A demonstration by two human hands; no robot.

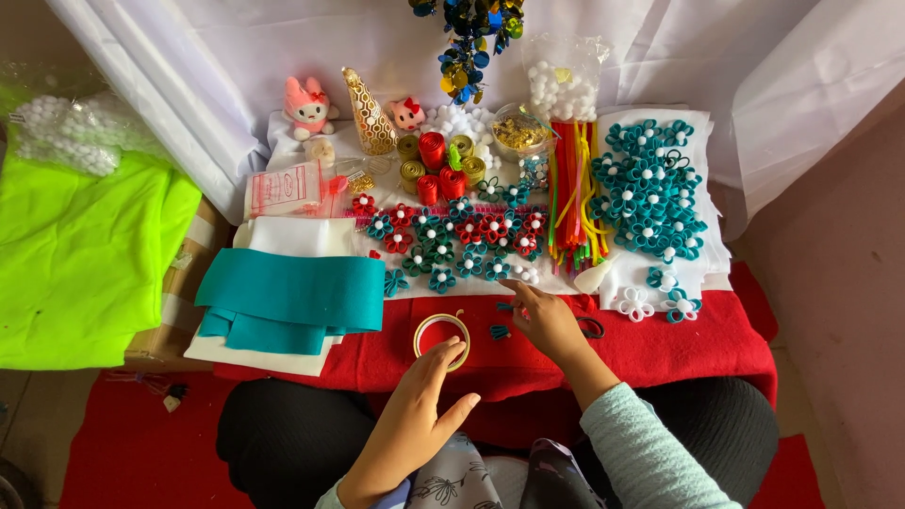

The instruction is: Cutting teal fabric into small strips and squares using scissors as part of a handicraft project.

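My left hand (415,415) reaches over the red cloth (679,349) with its fingers apart, fingertips just touching the near edge of a roll of clear tape (442,338). It holds nothing. Further forward, my right hand (545,319) has its fingertips at the edge of the white felt (283,236), right beside several red and teal felt flowers (462,240). Whether the fingers pinch anything is hidden. Small dark scissors (591,327) lie partly under that hand.
Folded teal felt (292,297) lies left. A cluster of teal flowers (650,188) sits right, with coloured pipe cleaners (575,193), ribbon rolls (438,165), white pompoms (561,90) and two small plush toys (309,106) behind. Neon green fabric (75,254) is far left.
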